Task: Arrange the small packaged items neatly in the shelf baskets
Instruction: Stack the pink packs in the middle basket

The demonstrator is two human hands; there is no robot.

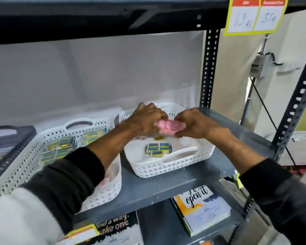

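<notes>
Pink packet (170,125) lies lengthwise left-to-right, both hands (145,121) (194,124) gripping its ends.

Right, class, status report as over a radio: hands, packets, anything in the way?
Both hands gripping pink packet above right white basket. Blue-yellow packets on its floor. Nothing blocking.

Both hands on a pink bundle over the right white basket.

Left hand (145,121) and right hand (193,125) gripping opposite ends of pink packets (168,125), blurred, possibly a stack, above the right basket (166,169). Small blue-yellow packs (157,149) clustered on its floor. More in the left basket (25,167). Grey shelf (175,183) beneath.
</notes>
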